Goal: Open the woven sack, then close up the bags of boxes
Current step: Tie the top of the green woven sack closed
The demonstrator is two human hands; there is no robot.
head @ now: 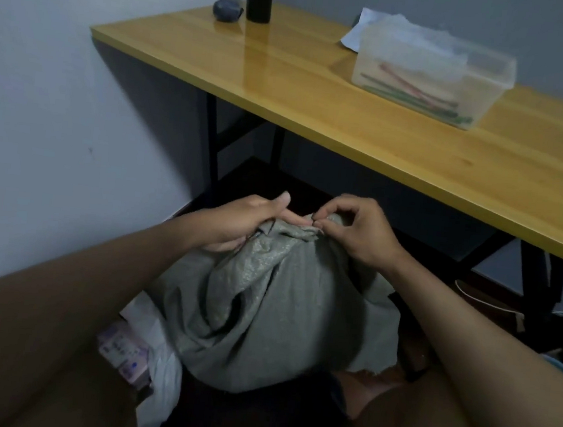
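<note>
sack (263, 315) sits on the floor before the table's (317, 113) near edge, neck bunched and tied. left hand (238, 223) grips the gathered neck; right hand (357, 231) pinches the tie. cloth looks soft, pliable, bulky; best held at the neck.

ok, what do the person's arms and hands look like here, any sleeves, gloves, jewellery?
Both arms are bare as far up as the head view shows: no sleeves or cuffs. The left hand and right hand are ungloved, with no visible watch, bracelet or ring. Fingernails look short and unpainted. No markings show; the dim, soft image could hide small details.
</note>
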